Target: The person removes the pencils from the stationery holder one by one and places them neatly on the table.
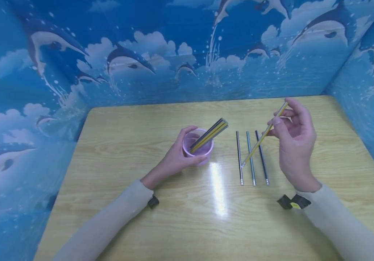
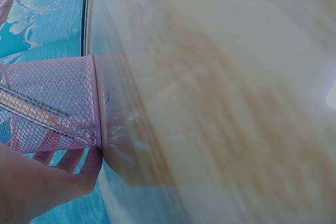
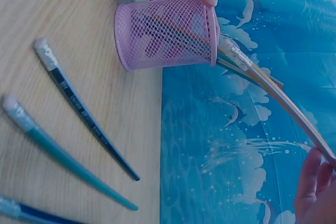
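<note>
Left hand [image 1: 179,154]: curled round the cup [image 3: 168,56], thumb on the near side, fingers on the far side, seemingly to steady it.
Cup: upright on the table [image 1: 125,145], its mouth facing up.
Bundle [image 1: 209,135]: several pencils, yellow and dark ones among them, in the cup, leaning over the rim towards the right hand [image 1: 296,145].
Right hand: raised above the table, pinching the yellow pencil [image 1: 259,142] near its upper end between thumb and fingers.
Yellow pencil: slanted in the air, eraser end low and pointing towards the cup's side, apart from the cup in the head view.
Loose pencils: a black one [image 1: 239,152], a teal one [image 1: 252,168] and a navy one [image 1: 262,159], side by side on the table between the cup and the right hand, eraser ends towards the person.
Filling the cup: likely the step in hand, with the yellow pencil on its way in and three pencils yet to be gathered.
Way to the rim: the next move probably calls for carrying the pencil across, steepening it, and lowering its eraser end beside the bundle.
Rim: a low approach could catch it.
</note>
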Available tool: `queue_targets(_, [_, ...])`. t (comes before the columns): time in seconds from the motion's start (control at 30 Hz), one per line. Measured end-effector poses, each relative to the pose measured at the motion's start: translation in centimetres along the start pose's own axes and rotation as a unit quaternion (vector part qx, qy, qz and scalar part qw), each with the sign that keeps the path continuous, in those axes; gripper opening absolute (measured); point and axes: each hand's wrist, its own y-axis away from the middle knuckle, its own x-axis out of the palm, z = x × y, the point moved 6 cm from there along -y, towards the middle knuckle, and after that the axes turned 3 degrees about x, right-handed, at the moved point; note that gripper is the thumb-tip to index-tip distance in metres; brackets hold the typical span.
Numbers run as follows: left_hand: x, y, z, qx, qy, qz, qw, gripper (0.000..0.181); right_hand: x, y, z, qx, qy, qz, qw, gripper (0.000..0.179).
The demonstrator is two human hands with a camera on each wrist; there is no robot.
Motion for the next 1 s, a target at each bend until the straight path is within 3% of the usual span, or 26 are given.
queue_targets(0.33, [0.0,0.1,-0.2,0.003,0.003,0.003,1.0000,0.097,-2.0,-0.6,-0.3,0.049,0.067,0.041,0.9957,0.049])
queue_targets(0.57, [-0.2,0.2,-0.3,-0.006,0.001,0.001,1.0000,0.094,-4.0,-1.5,-1.2,0.117,0.143,0.073,0.9801,0.048])
queue_targets(0.67, [-0.3,0.1,-0.3,-0.003,-0.004,0.000,1.0000,0.094,-4.8,-2.0,-1.8,0.149,0.190,0.079,0.9672,0.048])
queue_targets(0.87, [-0.1,-0.1,0.0,0.002,-0.004,0.000,1.0000,0.097,-6.2,-2.7,-2.9,0.201,0.321,0.102,0.9197,0.050])
queue_targets(1.0, [0.0,-0.1,0.0,0.004,-0.002,0.002,1.0000,0.098,-7.2,-2.8,-4.2,0.237,0.351,0.117,0.8984,0.053])
